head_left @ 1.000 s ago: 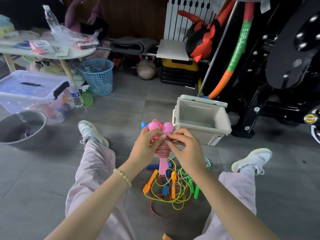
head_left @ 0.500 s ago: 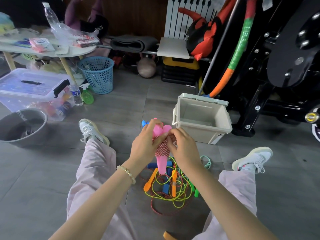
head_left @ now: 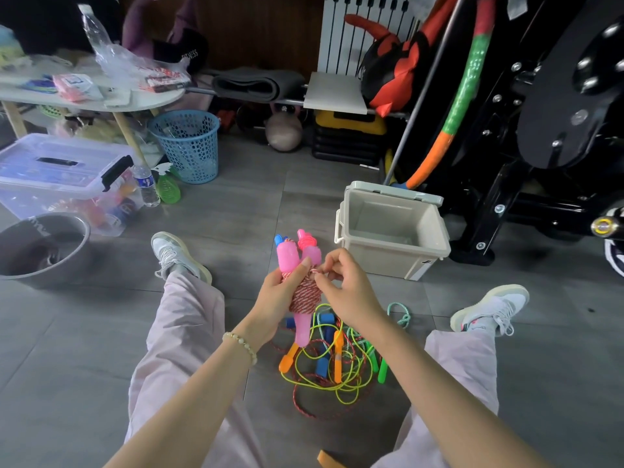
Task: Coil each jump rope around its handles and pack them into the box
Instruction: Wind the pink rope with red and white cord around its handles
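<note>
Gripped in left hand (head_left: 275, 298): paired pink plastic jump-rope handles (head_left: 292, 258), upright above the tangled rope heap (head_left: 332, 363), near the open beige plastic box (head_left: 391, 231). Pinched in right hand (head_left: 347, 292): end of the red-and-white braided cord (head_left: 305, 293) wound round them. Likely light, with stiff, slick handles and soft, springy cord; best gripped across the coil itself.

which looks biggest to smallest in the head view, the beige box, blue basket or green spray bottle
beige box
blue basket
green spray bottle
The box sits nearer, so its true lead over the basket is unsure.
</note>
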Demonstrator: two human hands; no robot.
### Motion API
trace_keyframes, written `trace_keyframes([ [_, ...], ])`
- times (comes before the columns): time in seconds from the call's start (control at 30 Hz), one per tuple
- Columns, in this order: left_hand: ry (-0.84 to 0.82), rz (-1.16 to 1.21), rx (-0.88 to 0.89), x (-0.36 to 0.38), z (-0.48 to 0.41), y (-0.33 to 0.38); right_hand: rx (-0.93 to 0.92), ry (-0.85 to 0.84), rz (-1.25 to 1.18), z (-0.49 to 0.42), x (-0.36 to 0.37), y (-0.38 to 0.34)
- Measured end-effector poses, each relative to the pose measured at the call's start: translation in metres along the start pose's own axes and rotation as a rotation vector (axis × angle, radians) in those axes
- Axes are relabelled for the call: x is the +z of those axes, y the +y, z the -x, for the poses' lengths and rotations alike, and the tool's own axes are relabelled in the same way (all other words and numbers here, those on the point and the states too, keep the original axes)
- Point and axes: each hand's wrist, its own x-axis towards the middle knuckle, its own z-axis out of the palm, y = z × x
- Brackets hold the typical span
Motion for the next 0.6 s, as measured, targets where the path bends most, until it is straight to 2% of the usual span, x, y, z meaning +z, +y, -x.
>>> trace_keyframes([
  [0.13,-0.009,0.029,0.027,0.002,0.001,0.002,0.017,0.019,-0.048,0.003,0.004,-0.002],
  [0.27,0.041,0.040,0.059,0.002,-0.001,0.005,-0.165,0.225,0.197,0.011,0.005,-0.003],
  [0.37,0.076,0.041,0.076,0.002,-0.002,0.004,-0.227,0.242,0.273,0.014,0.003,-0.003],
  [0.47,0.084,0.025,0.099,0.007,0.000,0.004,-0.211,0.227,0.375,0.011,0.006,-0.005],
  [0.6,0.099,0.003,0.127,0.009,-0.002,0.005,-0.103,0.200,0.479,0.007,0.009,-0.009],
])
